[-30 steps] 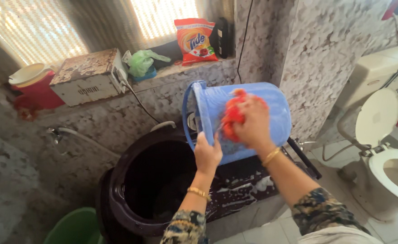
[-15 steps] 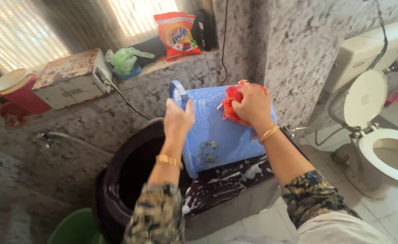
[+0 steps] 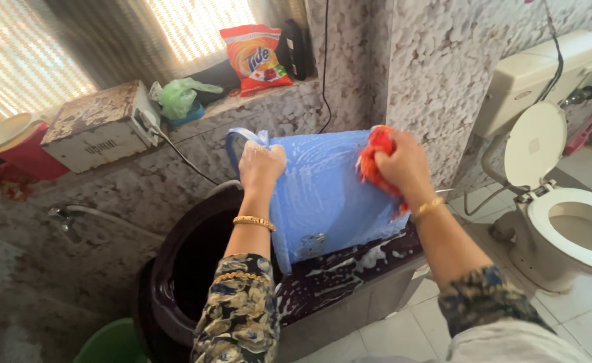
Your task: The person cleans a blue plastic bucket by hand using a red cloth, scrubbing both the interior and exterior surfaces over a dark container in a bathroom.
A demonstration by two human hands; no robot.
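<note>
A light blue plastic bucket [image 3: 323,195] lies tipped on its side, soapy, resting on a dark foam-streaked ledge [image 3: 350,269]. My left hand [image 3: 261,167] grips its rim near the handle on the left. My right hand [image 3: 403,165] is closed on a red-orange scrubbing pad [image 3: 374,158] and presses it against the bucket's upper right side.
A big dark tub [image 3: 188,269] stands below the bucket, a green basin [image 3: 111,343] beside it at the bottom left. On the stone sill sit an orange detergent packet [image 3: 254,57], a green bag [image 3: 178,97], a worn box [image 3: 98,128]. A white toilet [image 3: 571,215] is at right.
The bucket has been turned from mouth-facing-me to its side. My left hand shifted to the rim by the handle, and my right hand with the pad moved onto the outer wall.
</note>
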